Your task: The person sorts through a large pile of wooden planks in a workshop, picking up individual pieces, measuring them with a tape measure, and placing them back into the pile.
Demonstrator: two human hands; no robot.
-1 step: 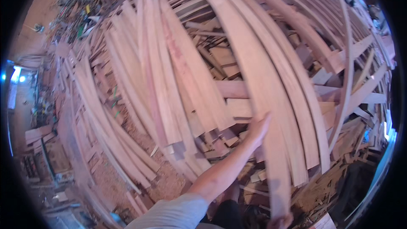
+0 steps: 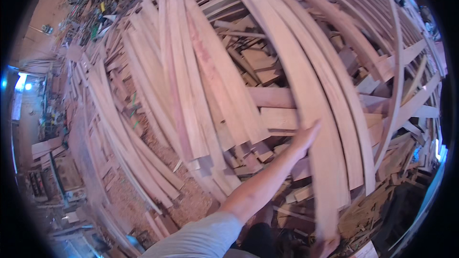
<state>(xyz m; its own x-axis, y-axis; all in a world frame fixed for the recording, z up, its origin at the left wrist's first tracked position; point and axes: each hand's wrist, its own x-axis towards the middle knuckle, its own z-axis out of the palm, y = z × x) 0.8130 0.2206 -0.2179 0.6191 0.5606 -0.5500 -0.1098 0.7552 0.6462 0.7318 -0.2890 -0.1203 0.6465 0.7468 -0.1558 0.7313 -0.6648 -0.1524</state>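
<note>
A long, wide, pale wooden plank runs from the far top of the view down to the near edge, close to my body. My left hand grips its left edge partway along, thumb on the upper face and fingers hidden beneath. At the plank's near end my right hand is closed round the end, only partly visible at the lower rim. Just right of the held plank, and partly under it, lie more long boards, side by side.
To the left, several long planks lie in a row over a heap of offcuts. Sawdust covers the ground near my left arm. A thin curved strip and crossing beams stand on the right.
Both hands and the near part of the plank have shifted a little to the right. My grip looks the same, and the view has moved slightly.
</note>
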